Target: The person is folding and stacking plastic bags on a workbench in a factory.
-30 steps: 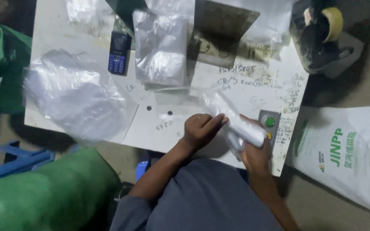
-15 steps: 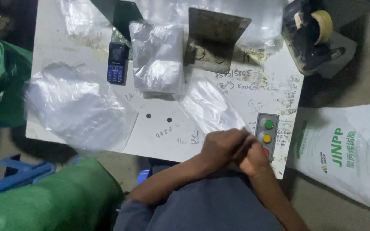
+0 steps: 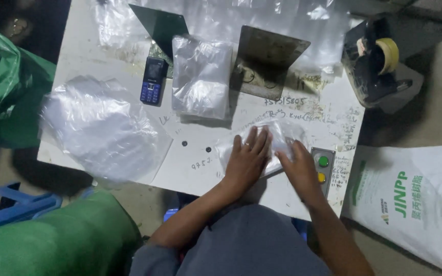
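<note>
**Both hands flat on clear bag, near edge of bench**

Left hand (image 3: 246, 158) pressed palm-down on a clear plastic bag (image 3: 272, 143), fingers (image 3: 256, 140) spread slightly and laid straight, not curled or clamped. Right hand (image 3: 300, 171) flat on the bag's right side, fingers together, pointing up-left, also not gripping. Looks like pinning and flattening: weight on top, nothing pinched. Bag lying on the white bench (image 3: 190, 168), close to the near edge, just left of a small grey box with green and yellow buttons (image 3: 323, 168); right hand touching or nearly touching that box, hard to tell which.

Bag itself: thin, see-through, crinkled, glare on the creases, edges hard to trace against the white top. Something pale possibly inside, cannot tell. Partly hidden under both palms.

Around it: taller stack of clear bags (image 3: 200, 76) standing between two dark metal angle plates (image 3: 267, 61), likely propped there to stay squared up. Small blue phone (image 3: 153, 81) left of the stack, out of the way. Loose heap of plastic film (image 3: 103, 128) over the bench's left corner. Tape dispenser (image 3: 377, 59) at far right. White printed sack (image 3: 410, 199) on the floor at right, green sack (image 3: 52, 240) lower left.
</note>
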